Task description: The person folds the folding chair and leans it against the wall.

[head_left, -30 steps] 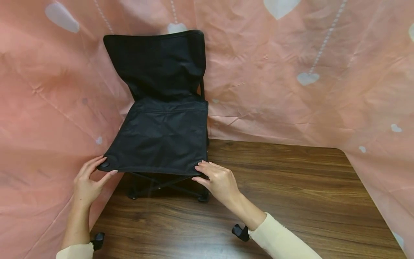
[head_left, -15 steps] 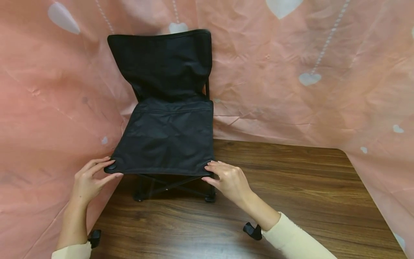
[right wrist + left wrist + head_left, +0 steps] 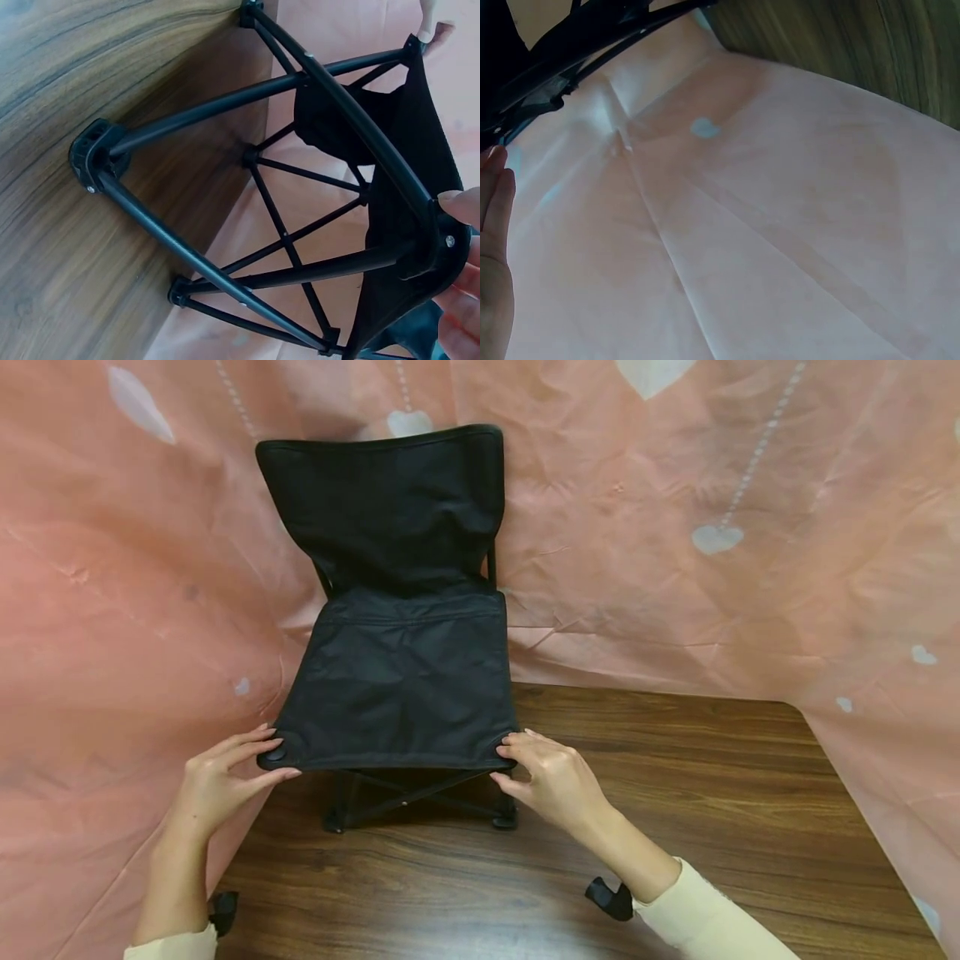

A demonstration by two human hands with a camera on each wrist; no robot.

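A black folding camp chair (image 3: 405,681) stands unfolded, its backrest (image 3: 390,510) towards the far wall and its seat facing me. My left hand (image 3: 213,785) holds the seat's front left corner, fingers on top and thumb at the front edge. At the front right corner, my right hand (image 3: 558,781) grips in the same way. From the right wrist, the chair's crossed tube legs (image 3: 255,262) show under the fabric, with my right thumb (image 3: 459,206) by the corner joint. Only part of my left hand (image 3: 495,217) appears in the left wrist view.
Pink cloth with white hearts (image 3: 637,568) hangs behind the chair and close along its left side (image 3: 112,693). Dark wood-grain flooring (image 3: 675,793) extends under the chair and out to the right. A black strap mount (image 3: 609,897) sits at my right wrist.
The chair has shifted a little to the right, away from the left cloth wall. Both hands have moved along with it, keeping hold of the front corners.
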